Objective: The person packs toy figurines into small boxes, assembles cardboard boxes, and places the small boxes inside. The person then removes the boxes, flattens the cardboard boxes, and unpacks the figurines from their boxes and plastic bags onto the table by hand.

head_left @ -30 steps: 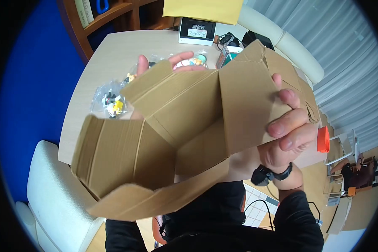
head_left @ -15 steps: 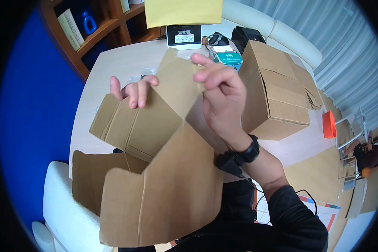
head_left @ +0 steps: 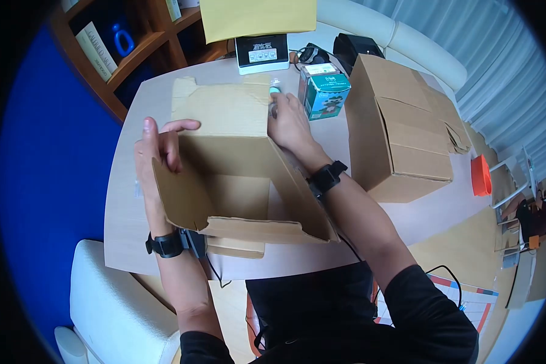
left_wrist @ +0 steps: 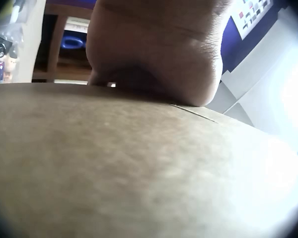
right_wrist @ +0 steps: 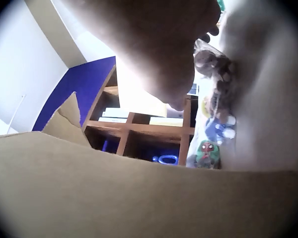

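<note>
An opened cardboard box (head_left: 236, 197) stands in front of me with its flaps spread, one flap (head_left: 221, 109) raised at the far side. My left hand (head_left: 155, 151) is at its left wall, fingers bent over the edge to the inside and thumb pointing up. In the left wrist view the hand (left_wrist: 154, 49) is right at the cardboard. My right hand (head_left: 291, 124) lies outside the far right corner, forearm along the right wall, fingers bent downward; I cannot tell whether they grip anything. Bagged figurines (right_wrist: 216, 124) show beyond the cardboard in the right wrist view.
A teal toy box (head_left: 326, 97) is right of my right hand, and a larger cardboard box (head_left: 400, 139) stands farther right. At the back is a small white-framed screen (head_left: 262, 54). A red container (head_left: 481, 176) sits at the right edge; a white chair (head_left: 115, 297) is front left.
The opened box has turned and come down from mid-air to the table. My left hand has shifted to its left wall; the right has let go of the raised flap and moved farther away.
</note>
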Available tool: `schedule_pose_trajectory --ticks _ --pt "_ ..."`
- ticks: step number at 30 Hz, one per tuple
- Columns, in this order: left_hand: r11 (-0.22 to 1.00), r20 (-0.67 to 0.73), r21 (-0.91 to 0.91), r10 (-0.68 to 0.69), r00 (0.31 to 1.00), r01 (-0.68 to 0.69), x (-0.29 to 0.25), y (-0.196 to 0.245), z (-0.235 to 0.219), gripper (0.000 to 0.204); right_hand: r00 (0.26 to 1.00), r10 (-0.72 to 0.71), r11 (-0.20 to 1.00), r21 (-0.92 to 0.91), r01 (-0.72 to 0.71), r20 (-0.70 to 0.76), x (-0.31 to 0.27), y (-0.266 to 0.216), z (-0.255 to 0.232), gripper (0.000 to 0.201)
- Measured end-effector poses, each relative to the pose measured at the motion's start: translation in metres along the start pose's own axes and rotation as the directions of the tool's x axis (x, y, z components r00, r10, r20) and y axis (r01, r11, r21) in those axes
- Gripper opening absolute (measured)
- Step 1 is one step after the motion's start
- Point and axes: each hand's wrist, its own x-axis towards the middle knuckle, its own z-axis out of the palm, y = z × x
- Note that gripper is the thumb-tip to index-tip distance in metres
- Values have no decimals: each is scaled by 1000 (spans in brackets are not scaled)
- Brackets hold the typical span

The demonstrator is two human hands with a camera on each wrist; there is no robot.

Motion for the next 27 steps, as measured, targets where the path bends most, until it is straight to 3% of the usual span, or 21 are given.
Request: schedule_pose_trajectory --ticks 1,4,6,8,9,14,16,17,18,20,21,22,27 --pt "999 39 33 -25 999 24 1 -2 -1 69 995 81 997 -3 -81 52 -3 0 5 66" --pt "995 4 -94 -19 1000 20 1 -5 0 69 979 99 995 -6 -100 178 -1 -4 -5 66" --pt "997 0 -82 -2 1000 2 1 -14 1 68 976 125 992 -41 -120 177 3 -1 -4 63" --pt "997 -8 -75 18 1000 -19 3 -19 0 68 994 72 991 105 -82 87 5 9 -1 58" --pt "993 50 -98 71 996 -66 4 -20 -1 65 996 75 994 77 -78 47 3 10 2 49" --pt "974 162 -147 195 967 -171 8 -28 -10 59 997 71 940 335 -62 -14 -3 18 10 39" --pt "952 181 -192 273 945 -238 12 -34 -15 56 974 101 872 489 12 -204 -1 24 19 38" --pt "954 174 -185 269 947 -237 12 -36 -16 56 971 136 782 623 17 -198 7 34 26 38" --pt "942 146 -206 297 944 -265 12 -37 -17 56 973 135 778 628 13 -187 7 23 16 38" --pt "931 122 -215 326 938 -295 13 -36 -17 56 965 168 607 793 58 -199 13 4 -7 40" --pt "938 47 -200 298 954 -283 12 -36 -12 57 954 92 700 700 142 -286 16 5 -12 39" --pt "945 -30 -187 269 963 -270 11 -36 -8 58 956 95 695 706 137 -279 14 4 -14 39" --pt "945 -111 -152 274 955 -289 12 -37 -7 61 983 138 725 689 -19 -118 9 22 8 39"
